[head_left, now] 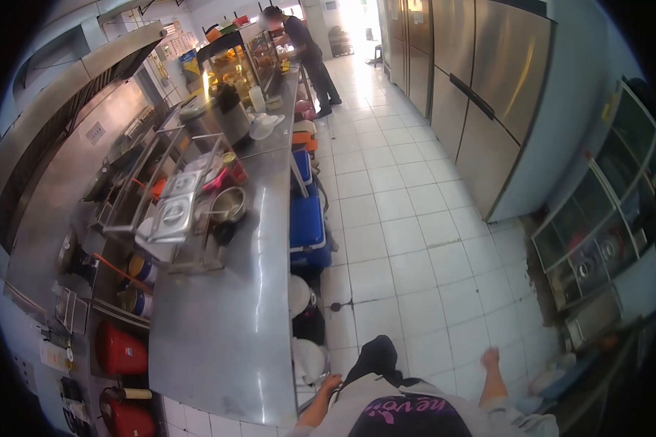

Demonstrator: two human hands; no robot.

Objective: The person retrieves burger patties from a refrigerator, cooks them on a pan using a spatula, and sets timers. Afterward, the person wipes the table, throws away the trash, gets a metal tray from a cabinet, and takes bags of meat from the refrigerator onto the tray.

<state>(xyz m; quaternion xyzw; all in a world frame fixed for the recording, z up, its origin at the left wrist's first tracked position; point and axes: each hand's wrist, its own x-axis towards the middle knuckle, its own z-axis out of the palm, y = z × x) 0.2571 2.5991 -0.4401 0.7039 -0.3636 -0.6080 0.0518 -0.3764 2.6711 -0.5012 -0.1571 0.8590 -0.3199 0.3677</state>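
Observation:
My left hand [331, 384] hangs low beside my body, near the end of the steel counter [219, 342] and the white round containers [310, 360] under it. Its fingers are small and blurred, so their pose is unclear. On the other side, my right hand [491, 357] is held out over the white tiled floor [430, 291], touching nothing that I can see. Its fingers look curled, but whether they are closed is too blurred to tell. Steel pans with lids [173, 213] and a metal bowl [229, 204] are on the counter, well ahead of my left hand.
Another person [306, 51] stands at the counter's far end by a lit glass case [233, 69]. Blue boxes [307, 222] sit under the counter. Tall steel refrigerators [488, 95] line the right side, with a glass-doored cabinet [590, 226] nearer. Red bins [122, 349] are at lower left.

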